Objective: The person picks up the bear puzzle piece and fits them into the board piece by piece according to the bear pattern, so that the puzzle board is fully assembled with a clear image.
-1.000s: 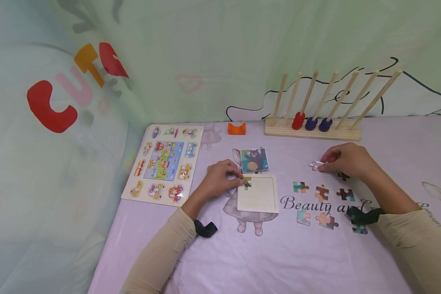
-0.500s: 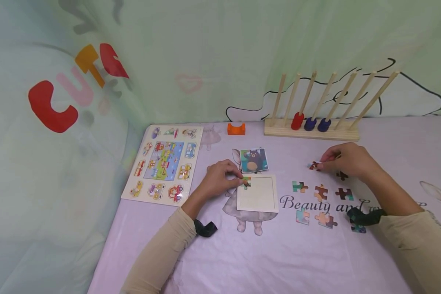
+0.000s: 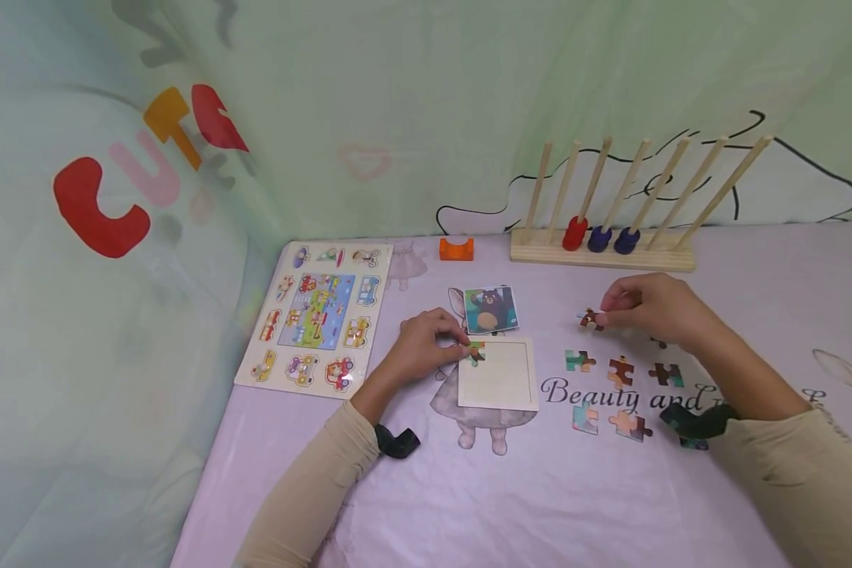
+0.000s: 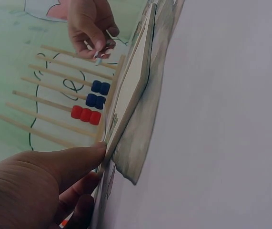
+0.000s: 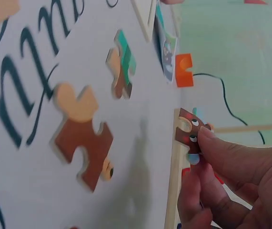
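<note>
My right hand [image 3: 656, 312] pinches a jigsaw piece [image 3: 591, 319] between thumb and fingers, held up off the table. In the right wrist view this jigsaw piece [image 5: 189, 129] is brown, with two cartoon eyes. My left hand [image 3: 429, 345] grips the upper left corner of a pale wooden puzzle tray [image 3: 500, 383], its thumb [image 4: 85, 160] along the edge in the left wrist view. One green and brown corner piece [image 3: 477, 353] lies in that tray beside the left fingertips. Several loose pieces lie right of the tray, among them a brown one [image 3: 621, 372]. My right forearm partly covers others.
A bear picture card [image 3: 492, 309] lies just behind the tray. At the left is a vehicle puzzle board [image 3: 263, 359]. An orange block [image 3: 457, 250] and a wooden peg rack [image 3: 603, 256] with red and blue beads stand at the back.
My right hand has moved slightly left with the jigsaw piece, which has turned from its pale side to show the brown face. The left hand stays on the tray.
</note>
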`<state>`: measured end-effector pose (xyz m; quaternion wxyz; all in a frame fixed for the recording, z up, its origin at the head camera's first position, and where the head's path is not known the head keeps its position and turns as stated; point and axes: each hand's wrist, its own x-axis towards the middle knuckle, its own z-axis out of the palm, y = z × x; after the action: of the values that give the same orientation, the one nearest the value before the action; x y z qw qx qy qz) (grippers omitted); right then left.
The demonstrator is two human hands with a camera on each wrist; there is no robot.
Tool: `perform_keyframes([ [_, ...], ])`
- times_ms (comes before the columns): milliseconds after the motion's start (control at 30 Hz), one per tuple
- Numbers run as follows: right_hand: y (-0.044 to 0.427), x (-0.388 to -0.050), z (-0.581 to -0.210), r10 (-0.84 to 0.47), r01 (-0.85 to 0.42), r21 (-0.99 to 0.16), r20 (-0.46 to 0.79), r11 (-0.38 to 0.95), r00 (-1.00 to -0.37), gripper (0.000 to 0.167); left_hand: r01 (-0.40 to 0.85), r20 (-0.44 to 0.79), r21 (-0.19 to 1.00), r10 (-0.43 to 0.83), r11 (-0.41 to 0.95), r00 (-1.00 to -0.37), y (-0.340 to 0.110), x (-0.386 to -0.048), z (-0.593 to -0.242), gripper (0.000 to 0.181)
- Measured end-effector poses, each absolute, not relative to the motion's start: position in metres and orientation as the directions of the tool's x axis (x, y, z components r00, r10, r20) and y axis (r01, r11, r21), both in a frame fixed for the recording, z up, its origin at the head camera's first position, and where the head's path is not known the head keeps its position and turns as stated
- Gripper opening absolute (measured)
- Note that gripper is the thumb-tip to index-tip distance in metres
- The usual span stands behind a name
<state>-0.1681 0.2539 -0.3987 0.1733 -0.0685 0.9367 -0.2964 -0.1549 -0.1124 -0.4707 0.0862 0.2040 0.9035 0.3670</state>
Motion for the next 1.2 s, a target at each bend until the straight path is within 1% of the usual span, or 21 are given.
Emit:
perform_keyframes([
  [233,0.242,-0.165,-0.392,-0.236,-0.009,-0.606,-0.295,0.795,-0.926,0.029,0.305,-0.004,0.700,0.430,0.646,-0.903,-0.112,-0.155,-0.471,0.007],
  [567,0.225,-0.161,-0.388,-0.279,-0.056,-0.643,-0.250,0.764,-0.927,0.017,0.302,-0.007,0.706,0.432,0.641,-0.902,-0.112,-0.155,-0.472,0.007],
  [700,0.218,-0.161,-0.388,-0.291,-0.074,-0.649,-0.233,0.757,-0.928,0.015,0.299,-0.009,0.707,0.431,0.641,-0.902,-0.112,-0.155,-0.472,0.008],
  [900,0.208,-0.160,-0.388,-0.302,-0.108,-0.638,-0.204,0.763,-0.931,0.017,0.298,-0.007,0.713,0.432,0.634,-0.902,-0.113,-0.155,-0.471,0.008],
  [1200,0.189,-0.159,-0.390,-0.320,-0.088,-0.680,-0.223,0.728,-0.921,0.016,0.289,-0.010,0.720,0.426,0.631,-0.905,-0.112,-0.155,-0.470,0.009],
])
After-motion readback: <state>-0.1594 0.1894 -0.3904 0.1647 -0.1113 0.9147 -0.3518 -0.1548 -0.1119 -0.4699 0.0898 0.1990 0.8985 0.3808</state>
